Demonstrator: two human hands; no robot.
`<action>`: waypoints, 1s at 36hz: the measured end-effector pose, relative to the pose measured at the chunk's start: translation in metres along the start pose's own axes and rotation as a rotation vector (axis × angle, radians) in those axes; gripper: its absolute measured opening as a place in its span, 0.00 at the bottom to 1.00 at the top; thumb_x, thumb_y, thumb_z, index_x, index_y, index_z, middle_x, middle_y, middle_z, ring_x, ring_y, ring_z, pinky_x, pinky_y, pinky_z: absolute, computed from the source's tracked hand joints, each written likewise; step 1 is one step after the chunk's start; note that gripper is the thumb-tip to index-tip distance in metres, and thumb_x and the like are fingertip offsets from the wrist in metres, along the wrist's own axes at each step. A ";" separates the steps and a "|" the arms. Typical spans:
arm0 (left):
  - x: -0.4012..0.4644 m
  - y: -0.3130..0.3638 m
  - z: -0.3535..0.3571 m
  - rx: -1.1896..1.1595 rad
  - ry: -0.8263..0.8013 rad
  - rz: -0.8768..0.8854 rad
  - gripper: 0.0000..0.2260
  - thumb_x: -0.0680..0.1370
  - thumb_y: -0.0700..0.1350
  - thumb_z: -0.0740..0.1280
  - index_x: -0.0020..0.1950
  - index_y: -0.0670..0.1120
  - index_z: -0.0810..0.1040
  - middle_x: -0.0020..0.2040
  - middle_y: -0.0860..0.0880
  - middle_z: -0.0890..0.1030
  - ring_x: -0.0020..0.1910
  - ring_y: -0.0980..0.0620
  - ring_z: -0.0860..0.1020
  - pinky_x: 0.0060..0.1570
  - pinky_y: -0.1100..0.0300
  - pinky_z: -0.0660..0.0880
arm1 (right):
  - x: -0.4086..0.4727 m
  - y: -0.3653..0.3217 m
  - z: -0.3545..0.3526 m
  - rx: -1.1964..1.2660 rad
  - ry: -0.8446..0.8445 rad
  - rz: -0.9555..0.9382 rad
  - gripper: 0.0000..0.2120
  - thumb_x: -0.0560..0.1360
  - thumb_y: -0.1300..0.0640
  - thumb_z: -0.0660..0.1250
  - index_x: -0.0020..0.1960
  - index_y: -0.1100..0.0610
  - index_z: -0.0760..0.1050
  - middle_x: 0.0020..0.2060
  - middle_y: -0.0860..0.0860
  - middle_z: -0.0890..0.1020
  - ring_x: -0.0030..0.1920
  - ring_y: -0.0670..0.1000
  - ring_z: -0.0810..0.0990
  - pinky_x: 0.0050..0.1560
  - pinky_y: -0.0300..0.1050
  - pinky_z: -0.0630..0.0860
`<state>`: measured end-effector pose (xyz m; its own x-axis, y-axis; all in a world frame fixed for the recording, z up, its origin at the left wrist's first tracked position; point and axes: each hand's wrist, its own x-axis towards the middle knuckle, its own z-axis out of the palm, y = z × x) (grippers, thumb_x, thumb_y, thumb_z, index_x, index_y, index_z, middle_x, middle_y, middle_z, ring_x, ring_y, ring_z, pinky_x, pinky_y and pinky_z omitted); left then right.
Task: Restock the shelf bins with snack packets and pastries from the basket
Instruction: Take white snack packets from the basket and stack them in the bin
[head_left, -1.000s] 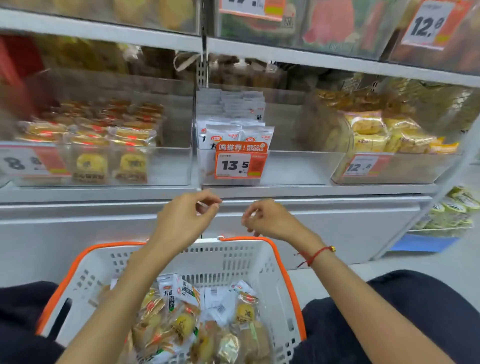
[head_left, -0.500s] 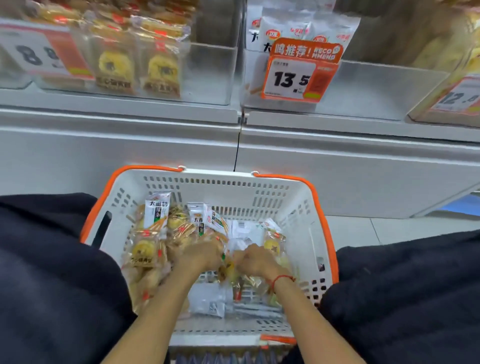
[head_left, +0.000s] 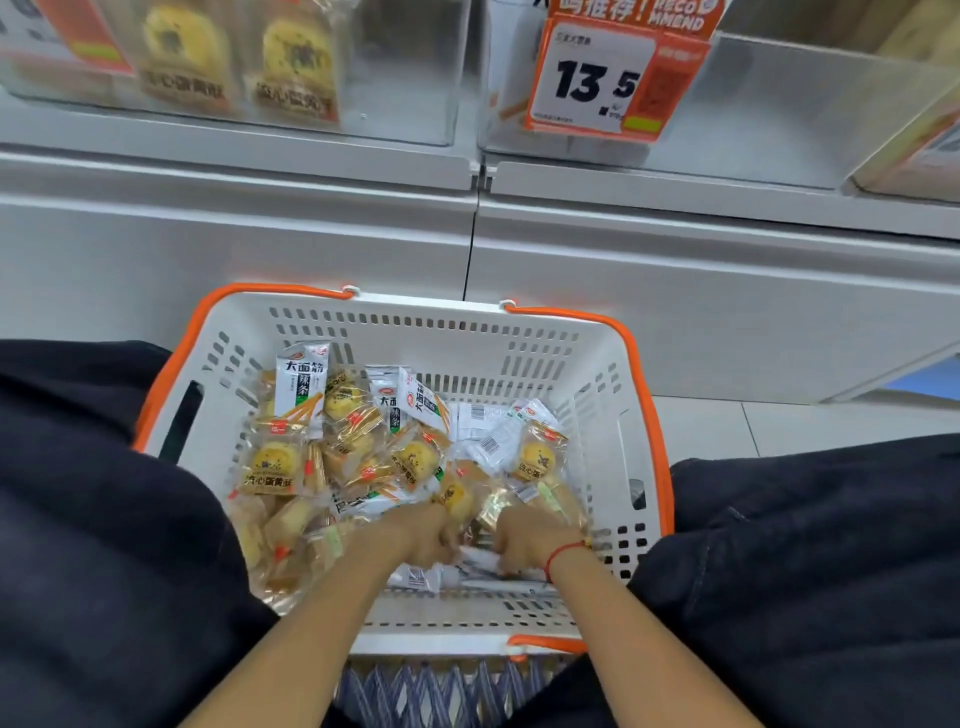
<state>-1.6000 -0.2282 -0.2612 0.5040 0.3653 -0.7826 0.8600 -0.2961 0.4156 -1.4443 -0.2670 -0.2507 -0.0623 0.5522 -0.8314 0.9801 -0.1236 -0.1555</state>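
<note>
The white basket (head_left: 519, 332) with orange rim holds many yellow pastries and three white snack packets standing upright, while left hand (head_left: 423, 538) and right hand (head_left: 524, 540) have fingers curled into the pile, grip unclear.

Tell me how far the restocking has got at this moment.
Done: the left bin already shows two pastries at its front. In hand: left hand and right hand dig among packets in the basket; grip unclear. Left: a heap of packets remains there.
</note>
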 end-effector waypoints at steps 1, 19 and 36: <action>0.000 -0.003 -0.005 -0.019 -0.006 -0.015 0.11 0.80 0.51 0.64 0.54 0.46 0.81 0.53 0.47 0.83 0.50 0.50 0.81 0.55 0.54 0.76 | -0.001 0.001 -0.004 0.057 0.010 0.000 0.11 0.73 0.63 0.68 0.34 0.57 0.71 0.33 0.50 0.71 0.37 0.51 0.73 0.38 0.41 0.73; -0.067 0.010 -0.128 -0.817 0.576 -0.056 0.21 0.75 0.63 0.65 0.55 0.46 0.76 0.53 0.50 0.82 0.46 0.55 0.81 0.40 0.62 0.72 | -0.051 -0.004 -0.120 0.866 0.330 -0.406 0.10 0.82 0.54 0.59 0.45 0.53 0.77 0.37 0.45 0.80 0.39 0.41 0.78 0.46 0.34 0.72; -0.136 0.083 -0.195 -0.718 0.949 0.337 0.04 0.80 0.40 0.65 0.49 0.47 0.78 0.42 0.54 0.81 0.31 0.67 0.79 0.29 0.74 0.69 | -0.131 -0.005 -0.254 0.501 0.518 -0.523 0.12 0.80 0.58 0.62 0.57 0.65 0.77 0.48 0.57 0.82 0.44 0.46 0.77 0.47 0.38 0.75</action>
<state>-1.5814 -0.1303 -0.0295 0.3097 0.9485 -0.0660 0.3746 -0.0579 0.9254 -1.3933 -0.1295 -0.0052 -0.2668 0.9275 -0.2620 0.6448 -0.0302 -0.7637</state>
